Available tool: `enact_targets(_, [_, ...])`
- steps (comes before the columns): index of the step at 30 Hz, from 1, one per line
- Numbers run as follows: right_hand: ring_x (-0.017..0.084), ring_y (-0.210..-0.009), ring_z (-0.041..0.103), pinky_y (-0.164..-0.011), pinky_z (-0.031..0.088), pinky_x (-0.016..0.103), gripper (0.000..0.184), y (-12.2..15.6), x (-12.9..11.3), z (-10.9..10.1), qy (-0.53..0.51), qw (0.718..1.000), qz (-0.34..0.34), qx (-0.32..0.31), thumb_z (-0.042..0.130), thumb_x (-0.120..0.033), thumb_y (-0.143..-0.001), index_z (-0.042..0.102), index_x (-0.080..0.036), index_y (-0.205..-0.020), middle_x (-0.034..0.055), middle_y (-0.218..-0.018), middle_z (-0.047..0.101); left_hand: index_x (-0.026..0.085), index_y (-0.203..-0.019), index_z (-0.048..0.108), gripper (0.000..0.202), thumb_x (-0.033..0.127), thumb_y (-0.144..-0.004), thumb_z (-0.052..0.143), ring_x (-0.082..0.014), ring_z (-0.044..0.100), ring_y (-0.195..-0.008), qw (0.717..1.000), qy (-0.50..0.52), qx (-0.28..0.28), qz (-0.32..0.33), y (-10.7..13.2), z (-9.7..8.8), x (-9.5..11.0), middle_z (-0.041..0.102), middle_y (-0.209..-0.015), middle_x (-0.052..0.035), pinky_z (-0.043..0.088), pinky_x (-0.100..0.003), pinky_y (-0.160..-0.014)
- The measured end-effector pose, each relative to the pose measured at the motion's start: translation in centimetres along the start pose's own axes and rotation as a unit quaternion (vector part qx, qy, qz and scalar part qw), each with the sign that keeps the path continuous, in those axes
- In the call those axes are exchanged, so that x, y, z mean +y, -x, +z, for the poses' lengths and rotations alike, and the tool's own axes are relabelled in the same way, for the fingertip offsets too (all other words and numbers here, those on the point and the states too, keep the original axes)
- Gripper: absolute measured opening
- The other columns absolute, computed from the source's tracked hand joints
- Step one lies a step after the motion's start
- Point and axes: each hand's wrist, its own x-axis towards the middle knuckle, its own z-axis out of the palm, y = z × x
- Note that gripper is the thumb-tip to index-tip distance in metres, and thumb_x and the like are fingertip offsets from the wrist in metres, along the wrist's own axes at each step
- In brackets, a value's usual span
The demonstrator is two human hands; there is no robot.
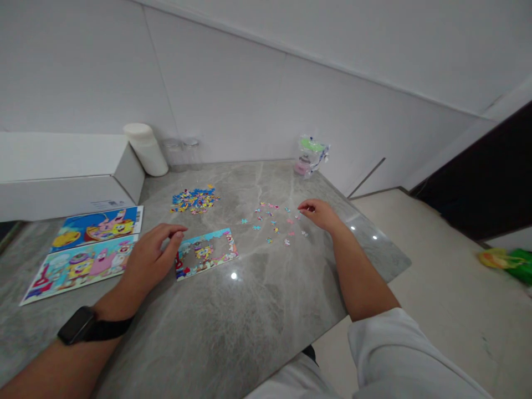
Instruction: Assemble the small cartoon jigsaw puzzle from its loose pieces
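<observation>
A partly assembled jigsaw puzzle (206, 268) lies on the grey marbled table, its border joined and a yellow cartoon figure in the middle, with bare gaps around it. At its left edge hovers or rests my left hand (154, 256), palm down, thumb and fingers apart, holding nothing visible. My right hand (319, 214) is further right, thumb and fingertips pinched together low over the table. Whatever lies in the pinch is too small to make out. Loose puzzle pieces (256, 228) are scattered just left of that hand and beneath it.
A heap of puzzle pieces (195, 199) sits behind the puzzle. Left are a printed picture sheet (89, 266), a white box (62, 158) and a white bottle (145, 148). Two clear glasses (191, 154) stand by the wall; a plastic bag (311, 156) sits near the back right edge.
</observation>
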Motion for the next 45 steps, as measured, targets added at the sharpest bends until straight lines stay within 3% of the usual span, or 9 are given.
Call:
enact_targets(10, [0.021, -0.084, 0.069, -0.078, 0.048, 0.032, 0.012, 0.2, -0.5, 2.3, 0.062, 0.994, -0.014, -0.089, 0.072, -0.03, -0.091, 0.081, -0.022, -0.094, 0.0088, -0.098, 0.08, 0.025, -0.111, 0.07, 0.033, 0.048, -0.104, 0.047, -0.0278, 0.07, -0.105, 1.0, -0.009, 0.0, 0.001, 0.2, 0.0, -0.1, 0.075, -0.109, -0.0061, 0.054, -0.041, -0.095])
enact_targets(14, [0.021, -0.083, 0.069, -0.077, 0.047, 0.032, 0.015, 0.2, -0.3, 2.6, 0.079, 0.994, -0.013, -0.08, 0.072, -0.033, -0.092, 0.082, -0.021, -0.094, 0.0093, -0.098, 0.08, 0.022, -0.11, 0.07, 0.034, 0.045, -0.106, 0.046, -0.0255, 0.07, -0.105, 1.0, -0.003, 0.005, 0.006, 0.2, 0.0, -0.1, 0.074, -0.108, -0.0064, 0.053, -0.039, -0.096])
enact_targets(25, [0.018, -0.085, 0.07, -0.076, 0.048, 0.027, 0.008, -0.1, -0.6, 3.0, 0.103, 0.99, -0.006, -0.094, 0.072, -0.025, -0.09, 0.079, -0.021, -0.093, 0.0053, -0.097, 0.08, 0.02, -0.11, 0.071, 0.035, 0.043, -0.106, 0.045, -0.025, 0.069, -0.102, 1.0, -0.002, 0.012, 0.01, 0.2, 0.1, 0.0, 0.073, -0.106, -0.0074, 0.051, -0.039, -0.093])
enact_targets(30, [0.019, -0.085, 0.07, -0.075, 0.049, 0.028, 0.01, -0.1, -0.6, 3.1, 0.099, 0.991, -0.009, -0.095, 0.073, -0.029, -0.091, 0.078, -0.022, -0.094, 0.0062, -0.097, 0.079, 0.02, -0.111, 0.071, 0.036, 0.045, -0.107, 0.045, -0.025, 0.069, -0.102, 1.0, -0.002, 0.008, 0.016, 0.1, 0.2, -0.3, 0.073, -0.106, -0.0073, 0.051, -0.039, -0.093])
enact_targets(45, [0.019, -0.091, 0.066, -0.085, 0.047, 0.03, 0.017, -0.3, -1.4, 5.1, 0.108, 0.99, -0.079, -0.046, 0.065, -0.022, -0.095, 0.08, -0.021, -0.104, 0.0076, -0.104, 0.076, 0.021, -0.11, 0.07, 0.034, 0.044, -0.106, 0.046, -0.025, 0.069, -0.104, 1.0, 0.0, 0.005, 0.019, 0.1, 0.1, -0.2, 0.074, -0.108, -0.0066, 0.052, -0.039, -0.096])
